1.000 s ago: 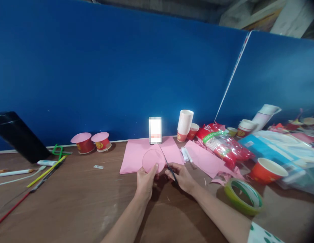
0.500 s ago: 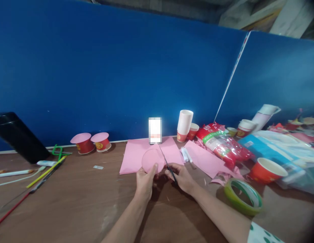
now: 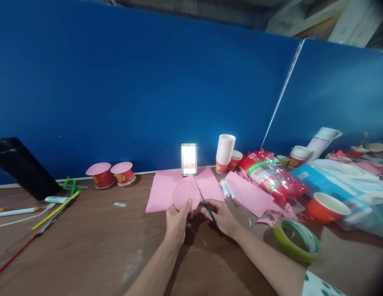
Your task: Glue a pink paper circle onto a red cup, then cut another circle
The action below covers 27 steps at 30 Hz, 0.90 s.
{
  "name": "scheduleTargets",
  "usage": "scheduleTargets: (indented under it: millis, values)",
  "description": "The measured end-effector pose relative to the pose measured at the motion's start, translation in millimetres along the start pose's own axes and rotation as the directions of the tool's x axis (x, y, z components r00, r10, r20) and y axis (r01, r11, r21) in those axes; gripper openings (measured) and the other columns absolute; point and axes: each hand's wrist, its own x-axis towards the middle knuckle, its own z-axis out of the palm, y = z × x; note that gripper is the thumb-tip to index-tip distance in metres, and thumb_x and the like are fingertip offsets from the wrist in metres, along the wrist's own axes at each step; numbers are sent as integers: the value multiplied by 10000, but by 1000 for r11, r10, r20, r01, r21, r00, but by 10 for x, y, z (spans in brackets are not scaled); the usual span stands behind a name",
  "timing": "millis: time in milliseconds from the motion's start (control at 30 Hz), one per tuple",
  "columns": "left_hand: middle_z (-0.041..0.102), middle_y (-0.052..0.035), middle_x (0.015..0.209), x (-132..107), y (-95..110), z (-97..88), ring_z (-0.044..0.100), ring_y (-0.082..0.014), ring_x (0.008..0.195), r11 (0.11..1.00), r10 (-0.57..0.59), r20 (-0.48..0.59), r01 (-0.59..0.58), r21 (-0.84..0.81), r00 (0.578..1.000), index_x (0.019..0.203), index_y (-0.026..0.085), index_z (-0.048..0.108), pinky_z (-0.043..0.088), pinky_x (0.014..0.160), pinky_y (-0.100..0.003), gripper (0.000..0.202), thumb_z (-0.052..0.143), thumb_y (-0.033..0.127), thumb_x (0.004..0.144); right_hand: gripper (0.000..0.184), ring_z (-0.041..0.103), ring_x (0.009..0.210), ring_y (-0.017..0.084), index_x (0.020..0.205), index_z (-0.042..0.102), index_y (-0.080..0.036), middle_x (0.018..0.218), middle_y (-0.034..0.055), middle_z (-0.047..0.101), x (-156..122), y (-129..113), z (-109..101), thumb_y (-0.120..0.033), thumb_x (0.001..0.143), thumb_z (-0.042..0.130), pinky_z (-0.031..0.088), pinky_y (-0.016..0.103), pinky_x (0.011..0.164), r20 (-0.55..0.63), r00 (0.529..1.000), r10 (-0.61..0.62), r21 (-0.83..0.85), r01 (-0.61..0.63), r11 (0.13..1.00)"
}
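My left hand pinches a round pink paper disc by its lower edge, holding it up over the brown table. My right hand grips a pair of dark scissors, whose blades point up and away along the disc's right edge. Behind the disc a stack of pink paper sheets lies flat on the table. The fingers of both hands are curled closed.
Two upturned red cups with pink tops stand at the back left. A white cup stack, a red cup packet, an orange cup and a green tape roll crowd the right. Pencils and sticks lie left.
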Motion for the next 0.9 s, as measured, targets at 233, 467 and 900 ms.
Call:
scheduleTargets:
  millis: [233,467,900]
  values:
    - [500,15,401,8,-10,-7,439,-89,365,1000,13,9,-13,25,1000,553,102,552,338,390,-211,278,661,355,593,336,469,548,96,928,578,-126,614,-11,508,-1,-8,2,-357,690,624,385,206,484,7,1000,26,40,-27,999]
    - [491,16,388,1,-1,-4,431,-86,358,1000,6,15,-6,29,1000,535,103,547,328,377,-207,288,657,361,599,332,474,548,98,913,581,-133,612,-16,515,-1,-6,8,-362,678,633,381,208,490,0,1000,26,67,-26,997]
    - [497,22,399,8,-4,0,432,-85,362,1000,-3,-8,3,-7,1000,574,109,547,334,378,-203,285,673,365,578,314,429,506,84,914,586,-128,576,-21,492,-5,-29,7,-355,698,617,334,188,438,6,1000,7,22,-7,1000]
